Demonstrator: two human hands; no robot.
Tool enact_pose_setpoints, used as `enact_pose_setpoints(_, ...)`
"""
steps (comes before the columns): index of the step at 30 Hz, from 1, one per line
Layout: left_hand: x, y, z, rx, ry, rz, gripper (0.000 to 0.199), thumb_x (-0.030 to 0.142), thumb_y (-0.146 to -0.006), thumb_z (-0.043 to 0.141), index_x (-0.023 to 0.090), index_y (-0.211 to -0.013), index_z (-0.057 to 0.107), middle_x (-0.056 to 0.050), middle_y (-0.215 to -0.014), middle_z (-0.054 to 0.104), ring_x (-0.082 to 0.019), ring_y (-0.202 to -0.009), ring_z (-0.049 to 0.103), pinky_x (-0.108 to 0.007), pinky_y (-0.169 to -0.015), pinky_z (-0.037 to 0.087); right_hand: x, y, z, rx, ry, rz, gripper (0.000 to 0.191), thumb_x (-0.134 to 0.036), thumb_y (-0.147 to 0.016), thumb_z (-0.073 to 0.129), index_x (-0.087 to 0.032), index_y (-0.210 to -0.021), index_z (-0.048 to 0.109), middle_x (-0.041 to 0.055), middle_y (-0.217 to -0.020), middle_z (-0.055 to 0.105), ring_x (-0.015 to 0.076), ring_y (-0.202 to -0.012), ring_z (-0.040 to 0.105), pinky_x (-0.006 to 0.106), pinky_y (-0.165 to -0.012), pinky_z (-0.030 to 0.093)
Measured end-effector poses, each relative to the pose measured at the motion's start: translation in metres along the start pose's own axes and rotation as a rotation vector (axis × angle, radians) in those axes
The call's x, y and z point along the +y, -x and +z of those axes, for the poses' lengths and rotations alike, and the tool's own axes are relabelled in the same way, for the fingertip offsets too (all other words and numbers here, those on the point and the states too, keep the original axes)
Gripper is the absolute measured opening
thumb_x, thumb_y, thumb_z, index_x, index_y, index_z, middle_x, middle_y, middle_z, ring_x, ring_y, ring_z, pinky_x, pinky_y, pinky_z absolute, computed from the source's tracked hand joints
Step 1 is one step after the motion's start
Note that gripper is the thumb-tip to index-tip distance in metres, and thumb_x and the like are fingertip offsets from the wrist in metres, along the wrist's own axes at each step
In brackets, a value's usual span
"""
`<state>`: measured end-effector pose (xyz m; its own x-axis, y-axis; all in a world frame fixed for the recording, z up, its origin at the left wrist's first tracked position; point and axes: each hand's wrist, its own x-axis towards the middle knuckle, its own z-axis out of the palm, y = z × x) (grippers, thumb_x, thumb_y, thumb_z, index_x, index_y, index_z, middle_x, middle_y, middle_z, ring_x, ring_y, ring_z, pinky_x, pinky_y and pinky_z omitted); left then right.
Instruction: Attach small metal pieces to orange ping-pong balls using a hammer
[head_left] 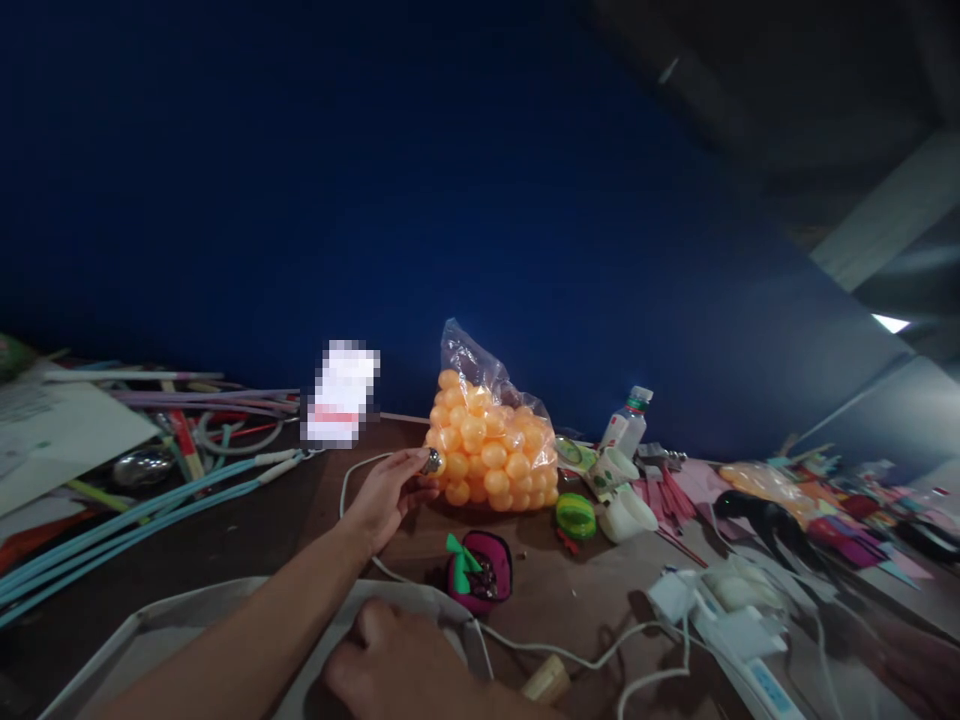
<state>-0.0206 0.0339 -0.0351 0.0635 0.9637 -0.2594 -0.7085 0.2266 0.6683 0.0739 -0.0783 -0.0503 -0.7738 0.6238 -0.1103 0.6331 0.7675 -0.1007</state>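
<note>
My left hand (384, 497) reaches forward and pinches a small shiny, dark metallic piece (432, 461) between thumb and fingertips. That piece is right at the left side of a clear plastic bag (491, 450) full of orange balls. Lower down, my right hand (401, 655) is curled over a grey open container (262, 587) at the front edge; whatever its fingers hold is hidden. Just beyond the right hand sits a small magenta pouch (505, 565), open, with a green ribbon (462, 566) and small shiny bits inside.
A lit, blurred-out screen (343, 395) stands against the dark blue partition (480, 200). Pale blue rods (172, 510) and clutter lie left. Rightward are a green tape dispenser (576, 517), white cups (628, 514), a bottle (628, 422) and a power strip (750, 660) with trailing cables.
</note>
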Motion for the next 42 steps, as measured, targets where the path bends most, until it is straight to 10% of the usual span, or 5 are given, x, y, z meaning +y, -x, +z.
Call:
enact_pose_setpoints(13, -0.001, 0.001, -0.002, -0.027, -0.027, 0.023, 0.006, 0.014, -0.077, 0.067, 0.012, -0.083, 0.067, -0.005, -0.074, 0.069, -0.012, -0.055, 0.064, -0.023, -0.052, 0.055, -0.004, 0.003, -0.014, -0.010, 0.000, 0.025, 0.022, -0.027, -0.078, 0.056, -0.021, -0.099, 0.060, 0.0049, -0.093, 0.061, 0.0216, -0.077, 0.061, 0.033, -0.060, 0.053)
enact_pose_setpoints(24, -0.002, -0.002, -0.006, -0.136, 0.073, 0.064, 0.015, 0.017, -0.077, 0.066, 0.012, -0.090, 0.067, -0.005, -0.077, 0.069, -0.013, -0.058, 0.063, -0.024, -0.055, 0.054, 0.003, 0.019, -0.066, 0.498, -0.543, -0.017, 0.015, -0.020, -0.090, 0.050, -0.019, -0.100, 0.062, 0.0039, -0.095, 0.064, 0.0131, -0.090, 0.059, 0.025, -0.081, 0.045)
enact_pose_setpoints(34, 0.004, 0.007, -0.001, -0.298, 0.082, 0.018, 0.013, 0.018, -0.078, 0.063, 0.012, -0.086, 0.071, -0.006, -0.076, 0.070, -0.015, -0.064, 0.063, -0.025, -0.058, 0.053, 0.062, 0.009, -0.080, 0.751, -1.348, 0.312, 0.020, -0.035, -0.078, 0.065, -0.018, -0.086, 0.058, -0.0065, -0.055, 0.054, 0.0054, -0.041, 0.042, 0.018, -0.041, 0.033)
enact_pose_setpoints(42, 0.003, 0.012, -0.001, -0.345, -0.045, 0.002, 0.015, 0.022, -0.079, 0.064, 0.015, -0.090, 0.072, -0.008, -0.088, 0.072, -0.018, -0.076, 0.067, -0.026, -0.068, 0.055, 0.079, -0.001, -0.071, 0.824, -1.651, 0.359, 0.026, -0.031, -0.064, 0.076, -0.017, -0.081, 0.062, -0.0051, -0.060, 0.056, 0.0034, -0.044, 0.042, 0.015, -0.037, 0.025)
